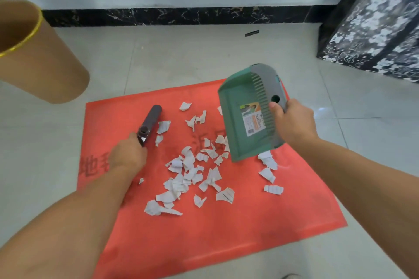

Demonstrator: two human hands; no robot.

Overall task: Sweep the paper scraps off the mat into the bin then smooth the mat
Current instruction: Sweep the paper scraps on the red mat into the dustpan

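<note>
A red mat [226, 233] lies on the tiled floor, with several torn white paper scraps [190, 174] scattered over its middle. My right hand [292, 121] grips the grey rim of a green dustpan [240, 120], held tilted with its lower edge over the mat above the scraps. My left hand [128, 154] is closed on the near end of a dark brush [150, 122] that lies on the mat's left part, pointing away from me. A brown bin [43, 59] with a gold rim stands at the far left, off the mat.
A black-and-white patterned block [374, 22] stands at the far right. A small dark strip [251, 33] lies on the floor near the black skirting along the wall. Pale floor tiles surround the mat.
</note>
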